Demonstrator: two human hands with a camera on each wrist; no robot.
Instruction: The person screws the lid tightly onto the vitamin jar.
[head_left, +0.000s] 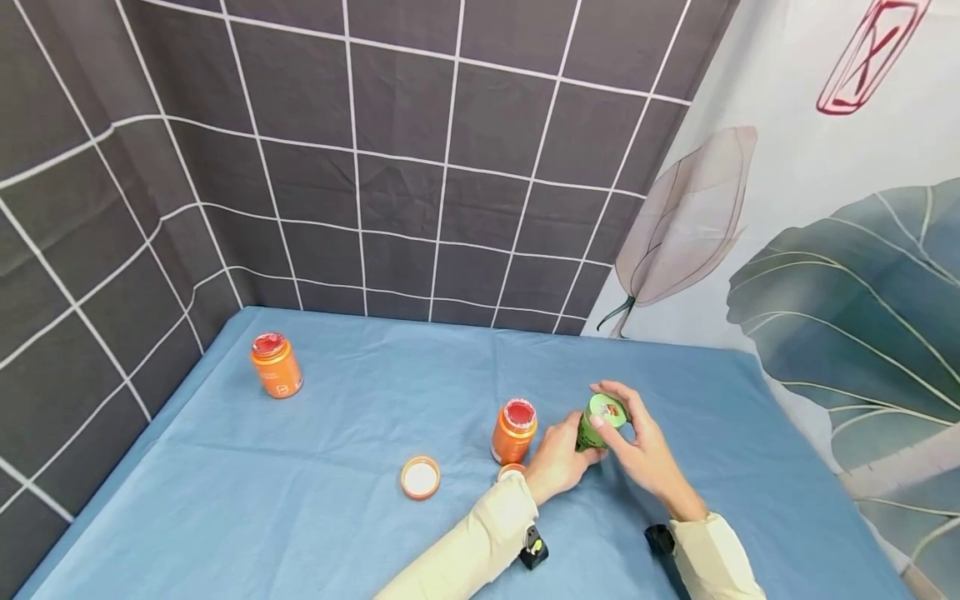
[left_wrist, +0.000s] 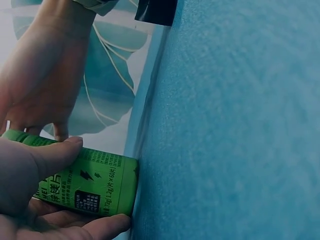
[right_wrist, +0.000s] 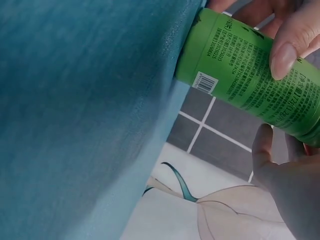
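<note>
A green pill bottle (head_left: 589, 435) with printed labelling is between both hands at the right of the table. My left hand (head_left: 558, 458) grips its body, thumb on one side and fingers on the other, as the left wrist view shows. My right hand (head_left: 651, 458) holds the bottle's green cap (head_left: 604, 408) between thumb and fingers from the right. In the right wrist view, the lower end of the green bottle (right_wrist: 210, 55) comes close to the blue cloth. Just left of my left hand stands an orange bottle (head_left: 513, 435) with a red top, capless.
A second orange bottle (head_left: 277, 367) stands at the far left of the blue table cloth (head_left: 315, 492). An orange cap (head_left: 420, 478) lies with its white inside upward. Another cap (head_left: 512, 470) is partly hidden by my left hand. A dark gridded backdrop (head_left: 397, 192) rises behind.
</note>
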